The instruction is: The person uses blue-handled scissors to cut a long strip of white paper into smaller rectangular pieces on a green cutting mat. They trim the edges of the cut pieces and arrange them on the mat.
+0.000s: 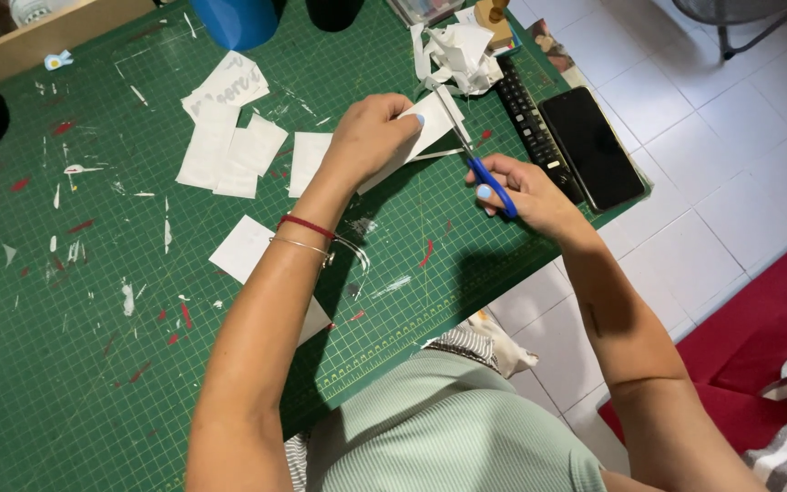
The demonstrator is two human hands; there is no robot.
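A flat white sheet of paper [425,128] lies just above the middle of the green gridded cutting mat [93,383]. The left hand [371,137] is closed over its left part, lifting it, apparently to steady it for the blades. The right hand [526,193], at four o'clock from the paper, has its fingers curled through the blue plastic handles of metal scissors [471,150], whose blades meet the paper's edge. At nine o'clock lie smooth white paper rectangles [229,150]; at twelve, crumpled white offcuts [457,50]; at three, a glossy black phone [591,146].
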